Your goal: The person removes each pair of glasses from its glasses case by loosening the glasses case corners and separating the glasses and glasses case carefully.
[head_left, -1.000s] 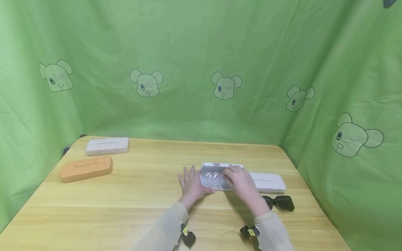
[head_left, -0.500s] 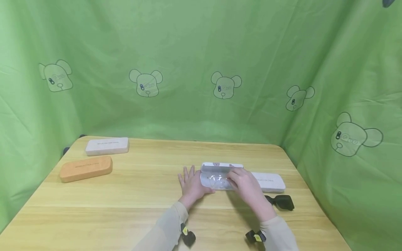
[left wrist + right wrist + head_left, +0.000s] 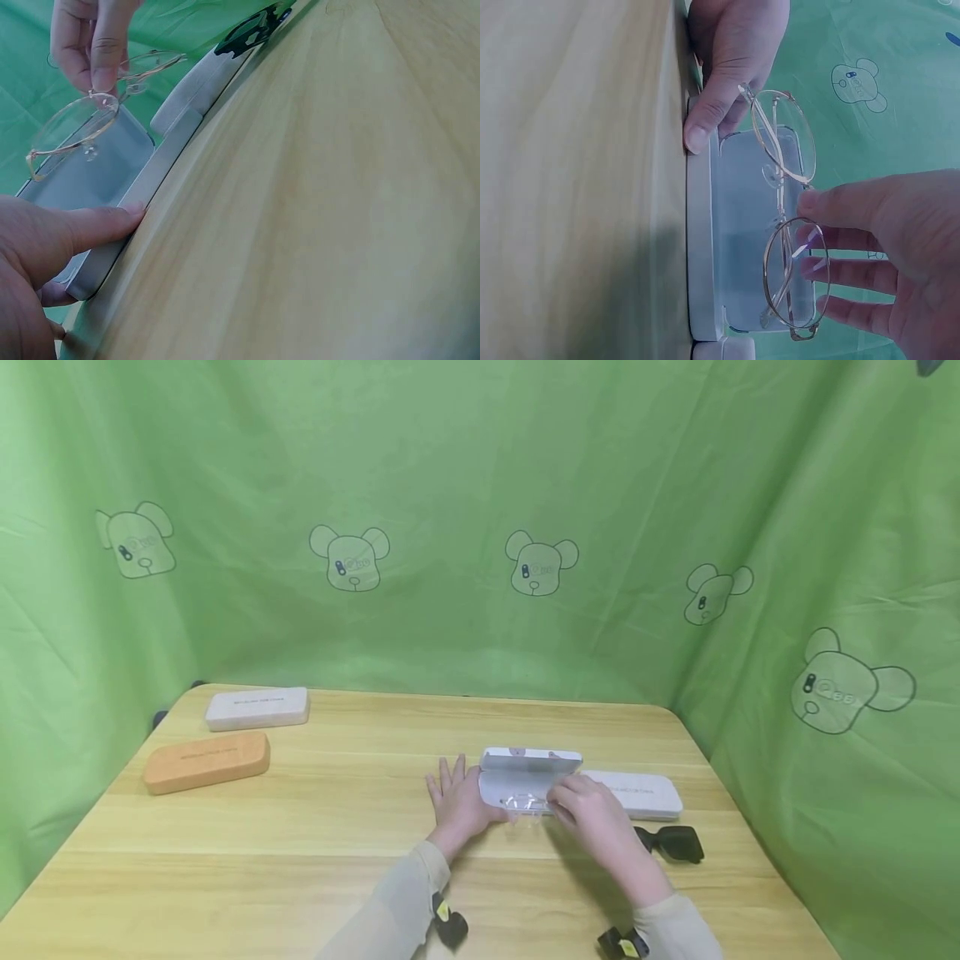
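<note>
R hand (image 3: 588,814) has round clear-lens gold-wire glasses (image 3: 784,221) pinched in its grip nr the bridge, just above open grey-lined white oblong case (image 3: 702,247). L hand (image 3: 459,806) (fingers splayed) touches case's end.

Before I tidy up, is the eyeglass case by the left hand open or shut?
Open. In the head view, the eyeglass case has its lid raised, baring the grey interior.

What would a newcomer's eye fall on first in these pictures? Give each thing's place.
Probably the bright green curtain with bear outlines, filling the background. Next come the clear glasses, held by the right grip at the open case, right of the middle of the table. The orange case stands out at left, dark sunglasses at right.
</note>
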Demonstrator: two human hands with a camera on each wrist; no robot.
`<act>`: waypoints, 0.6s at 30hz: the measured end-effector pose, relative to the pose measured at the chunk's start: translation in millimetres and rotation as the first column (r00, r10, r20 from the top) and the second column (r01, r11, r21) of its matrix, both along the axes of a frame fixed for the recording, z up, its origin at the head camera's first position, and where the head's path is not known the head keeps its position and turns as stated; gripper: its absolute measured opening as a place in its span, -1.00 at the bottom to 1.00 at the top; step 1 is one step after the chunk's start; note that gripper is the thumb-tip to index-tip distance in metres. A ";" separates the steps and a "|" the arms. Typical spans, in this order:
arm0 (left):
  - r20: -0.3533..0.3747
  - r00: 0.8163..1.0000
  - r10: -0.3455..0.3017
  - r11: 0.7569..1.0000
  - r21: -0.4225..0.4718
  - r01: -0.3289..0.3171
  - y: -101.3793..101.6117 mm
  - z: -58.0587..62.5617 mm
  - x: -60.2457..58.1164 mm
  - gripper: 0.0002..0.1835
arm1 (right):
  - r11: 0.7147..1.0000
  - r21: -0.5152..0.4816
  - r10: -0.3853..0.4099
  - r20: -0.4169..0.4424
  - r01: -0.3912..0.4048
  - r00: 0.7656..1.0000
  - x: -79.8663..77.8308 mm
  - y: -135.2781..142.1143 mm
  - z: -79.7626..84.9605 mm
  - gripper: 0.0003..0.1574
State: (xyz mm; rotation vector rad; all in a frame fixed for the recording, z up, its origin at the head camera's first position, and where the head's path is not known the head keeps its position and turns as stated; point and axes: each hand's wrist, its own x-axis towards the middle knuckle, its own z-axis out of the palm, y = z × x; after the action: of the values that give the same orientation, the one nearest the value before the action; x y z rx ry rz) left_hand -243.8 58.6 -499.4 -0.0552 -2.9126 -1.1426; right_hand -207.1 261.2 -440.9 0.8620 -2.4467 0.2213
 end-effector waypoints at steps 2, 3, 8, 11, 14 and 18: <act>0.004 1.000 -0.002 1.000 0.005 0.002 -0.4 -0.1 -0.2 0.02 | 1.000 0.000 0.012 0.002 -0.012 1.000 0.6 0.7 -1.4 -0.80; 0.010 1.000 -0.001 1.000 0.006 0.001 -0.5 -0.1 -0.3 0.01 | 1.000 -0.001 0.021 0.003 -0.021 1.000 0.7 0.9 -2.1 -0.80; 0.010 1.000 0.003 1.000 0.005 -0.003 -0.8 -0.3 -1.1 0.00 | 0.999 0.003 0.045 0.021 -0.045 0.999 1.3 1.4 -4.3 -0.82; 0.004 1.000 0.003 1.000 -0.007 -0.003 -1.1 -0.3 -0.8 0.02 | 0.999 0.016 0.037 0.036 -0.037 0.999 2.4 2.1 -5.7 -0.83; -0.001 1.000 -0.001 1.000 -0.012 0.001 -0.6 -0.9 -0.6 0.02 | 0.999 0.034 0.027 0.048 -0.029 0.999 3.3 3.0 -7.5 -0.81; 0.001 1.000 -0.002 1.000 -0.015 0.002 -0.7 -1.4 -0.6 -0.02 | 0.998 0.059 0.008 0.074 -0.012 0.997 4.1 2.7 -9.6 -0.79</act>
State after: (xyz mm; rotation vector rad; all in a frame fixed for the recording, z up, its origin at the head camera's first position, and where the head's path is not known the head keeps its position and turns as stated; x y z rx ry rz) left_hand -244.4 57.9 -500.7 -0.0581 -2.9222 -1.1218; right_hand -203.0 263.9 -450.5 0.9070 -2.5291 0.1880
